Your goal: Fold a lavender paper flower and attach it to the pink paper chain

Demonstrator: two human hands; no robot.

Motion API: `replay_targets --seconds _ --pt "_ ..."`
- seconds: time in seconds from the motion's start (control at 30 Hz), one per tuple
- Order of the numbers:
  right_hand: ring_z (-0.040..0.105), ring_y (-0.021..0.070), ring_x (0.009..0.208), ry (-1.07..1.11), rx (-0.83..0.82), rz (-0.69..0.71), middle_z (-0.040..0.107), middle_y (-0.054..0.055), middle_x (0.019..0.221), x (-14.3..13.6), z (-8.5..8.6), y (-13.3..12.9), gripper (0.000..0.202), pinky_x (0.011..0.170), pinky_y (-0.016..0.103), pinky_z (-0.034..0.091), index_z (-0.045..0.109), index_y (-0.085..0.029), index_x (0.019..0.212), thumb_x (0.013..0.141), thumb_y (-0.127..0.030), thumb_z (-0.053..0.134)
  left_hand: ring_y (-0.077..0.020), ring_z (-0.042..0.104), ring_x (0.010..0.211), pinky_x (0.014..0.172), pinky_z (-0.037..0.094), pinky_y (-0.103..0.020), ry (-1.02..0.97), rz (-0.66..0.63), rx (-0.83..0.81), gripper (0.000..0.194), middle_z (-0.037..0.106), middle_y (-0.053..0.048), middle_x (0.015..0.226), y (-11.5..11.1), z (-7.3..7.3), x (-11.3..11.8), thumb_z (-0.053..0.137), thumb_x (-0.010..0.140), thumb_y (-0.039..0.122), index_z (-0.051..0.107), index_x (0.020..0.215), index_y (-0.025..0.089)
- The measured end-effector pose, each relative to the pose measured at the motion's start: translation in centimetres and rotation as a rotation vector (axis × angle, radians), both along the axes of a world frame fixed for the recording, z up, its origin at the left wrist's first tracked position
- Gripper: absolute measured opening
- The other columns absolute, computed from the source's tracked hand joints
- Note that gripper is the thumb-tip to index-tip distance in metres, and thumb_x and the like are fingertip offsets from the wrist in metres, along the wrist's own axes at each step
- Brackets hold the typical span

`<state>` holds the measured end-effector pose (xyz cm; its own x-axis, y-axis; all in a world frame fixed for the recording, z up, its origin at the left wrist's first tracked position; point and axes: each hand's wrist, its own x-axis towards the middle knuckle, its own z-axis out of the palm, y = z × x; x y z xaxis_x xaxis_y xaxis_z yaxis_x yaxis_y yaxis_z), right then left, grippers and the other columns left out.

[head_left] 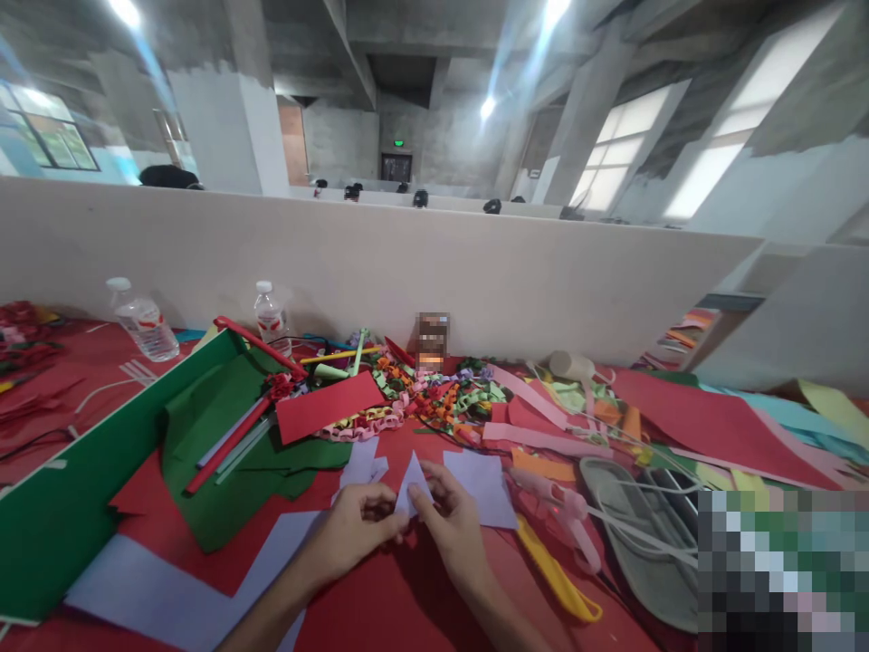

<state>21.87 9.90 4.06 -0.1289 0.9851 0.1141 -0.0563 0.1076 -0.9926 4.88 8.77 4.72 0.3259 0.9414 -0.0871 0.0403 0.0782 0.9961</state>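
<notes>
Now the grip of left hand [362, 523] and right hand [453, 518] pinches a pointed lilac paper [410, 482], seemingly partly folded. Right of this paper, a lilac sheet [484, 487] lies flat, apparently not yet folded; beyond the paper, linked paper chains [444, 398] crowd the red surface [404, 602].

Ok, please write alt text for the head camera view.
A person's left hand and right hand hold a small, pointed piece of lavender paper over a red tabletop. Nearby lie a pink plastic glue gun, a long yellow plastic tool and a multicoloured heap of looped paper chains.
</notes>
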Motion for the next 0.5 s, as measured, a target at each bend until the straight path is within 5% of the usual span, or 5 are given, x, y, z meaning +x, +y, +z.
replay_targets --seconds 0.2,0.4,0.5 --pt "0.058 0.0171 0.058 -0.058 0.012 -0.030 0.059 -0.003 0.063 0.2 -0.1 0.1 0.047 0.055 0.026 0.046 0.061 -0.018 0.116 0.083 -0.051 0.071 -0.0150 0.063 0.055 0.051 0.046 -0.023 0.008 0.083 -0.037 0.040 0.072 -0.007 0.068 0.0 0.4 0.2 0.068 0.081 0.052 0.070 0.076 0.013" --pt "0.054 0.0138 0.053 -0.062 -0.052 0.029 0.063 0.000 0.063 0.8 -0.5 0.5 0.039 0.052 0.024 0.042 0.067 -0.016 0.080 0.080 -0.055 0.072 -0.0155 0.061 0.056 0.053 0.047 -0.024 0.024 0.162 0.023 0.034 0.070 -0.005 0.065 0.2 -0.6 0.5 0.067 0.082 0.046 0.068 0.074 0.013" --pt "0.053 0.0131 0.053 -0.090 -0.047 0.047 0.061 -0.001 0.060 0.9 -0.3 0.3 0.040 0.053 0.023 0.039 0.068 -0.016 0.079 0.080 -0.055 0.073 -0.0167 0.062 0.068 0.065 0.048 -0.025 -0.008 0.190 0.135 0.024 0.069 -0.003 0.073 0.4 -0.4 0.8 0.070 0.081 0.039 0.070 0.079 0.015"
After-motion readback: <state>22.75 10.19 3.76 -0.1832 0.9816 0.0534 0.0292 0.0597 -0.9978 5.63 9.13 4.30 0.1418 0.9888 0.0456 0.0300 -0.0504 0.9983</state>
